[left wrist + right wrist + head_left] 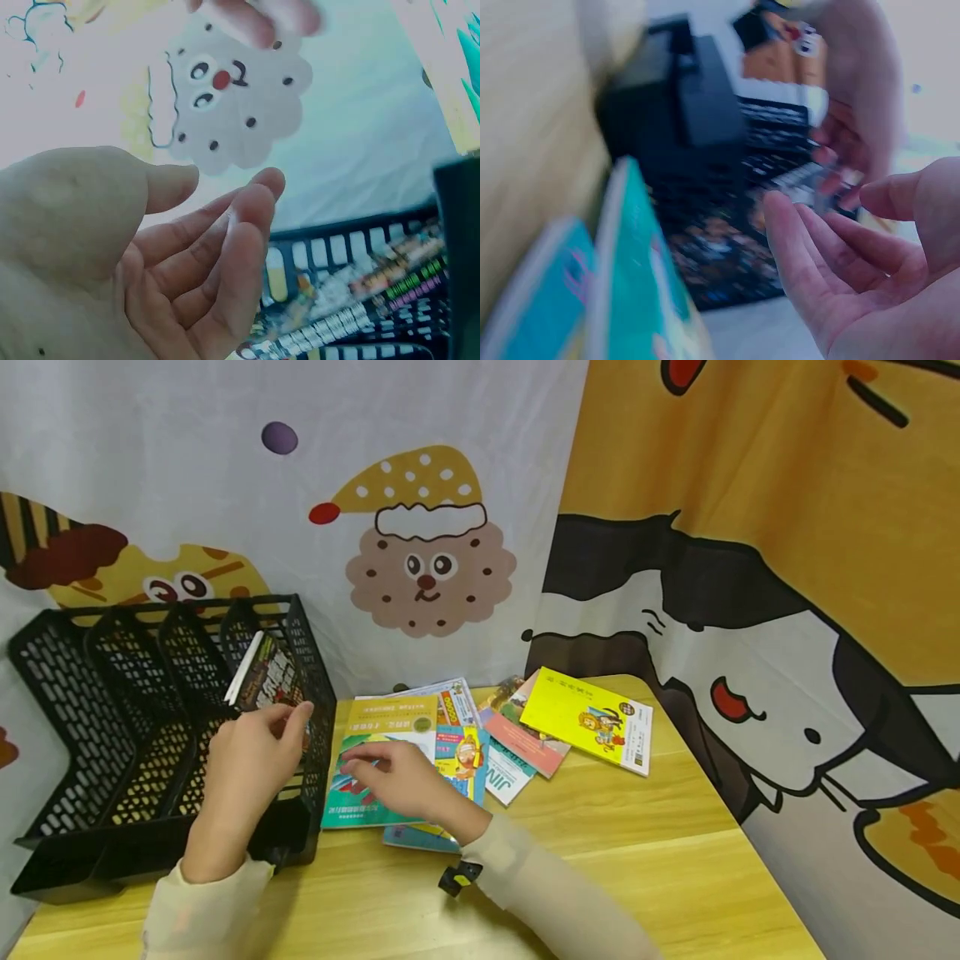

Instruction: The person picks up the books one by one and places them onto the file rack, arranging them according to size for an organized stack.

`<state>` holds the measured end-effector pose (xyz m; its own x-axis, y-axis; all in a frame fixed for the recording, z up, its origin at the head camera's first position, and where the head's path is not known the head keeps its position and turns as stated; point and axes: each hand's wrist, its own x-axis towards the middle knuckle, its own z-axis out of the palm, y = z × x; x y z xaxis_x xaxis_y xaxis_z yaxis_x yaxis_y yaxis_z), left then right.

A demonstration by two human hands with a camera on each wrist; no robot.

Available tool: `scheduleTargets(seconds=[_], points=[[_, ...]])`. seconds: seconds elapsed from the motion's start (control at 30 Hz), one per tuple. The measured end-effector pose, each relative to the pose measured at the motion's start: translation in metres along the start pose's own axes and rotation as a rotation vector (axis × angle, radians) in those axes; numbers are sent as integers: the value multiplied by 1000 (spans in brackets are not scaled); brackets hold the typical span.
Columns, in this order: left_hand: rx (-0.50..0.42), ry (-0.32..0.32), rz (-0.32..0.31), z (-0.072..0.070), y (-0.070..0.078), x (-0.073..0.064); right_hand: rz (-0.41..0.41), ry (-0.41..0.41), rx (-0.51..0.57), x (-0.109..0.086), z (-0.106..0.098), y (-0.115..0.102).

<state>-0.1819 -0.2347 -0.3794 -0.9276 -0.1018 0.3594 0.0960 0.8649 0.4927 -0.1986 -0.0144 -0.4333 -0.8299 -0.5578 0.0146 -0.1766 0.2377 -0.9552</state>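
Observation:
A dark-covered book [272, 672] leans in the rightmost slot of a black mesh file rack [153, 752], its pale page edge toward the left. My left hand [255, 752] is right beside this book, partly covering its lower end. The left wrist view shows the hand's thumb and bent fingers apart, holding nothing. Over the green and yellow book [382, 718] is my right hand [401, 779], its fingers loosely bent. It holds nothing in the right wrist view; whether it touches the cover I cannot tell.
Several books overlap on the wooden table [585, 877], among them a yellow book [585, 714] at the right, a pink book [531, 739] and a blue book [420, 838]. A cartoon-printed curtain [315, 568] hangs behind. The rack's other slots stand left of the dark book.

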Motion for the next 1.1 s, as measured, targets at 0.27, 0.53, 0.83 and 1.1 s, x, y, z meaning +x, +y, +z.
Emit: scheduleTargets(seconds=[0.27, 0.53, 0.83, 1.1], points=[[-54, -5, 51, 16, 30, -2, 34, 131, -64, -22, -54, 0], [-34, -174, -1, 52, 39, 7, 192, 105, -253, -27, -76, 22], [117, -365, -123, 82, 25, 10, 318, 102, -324, -24, -80, 49], [174, -487, -171, 84, 21, 12, 372, 101, -315, -18, -77, 69]])
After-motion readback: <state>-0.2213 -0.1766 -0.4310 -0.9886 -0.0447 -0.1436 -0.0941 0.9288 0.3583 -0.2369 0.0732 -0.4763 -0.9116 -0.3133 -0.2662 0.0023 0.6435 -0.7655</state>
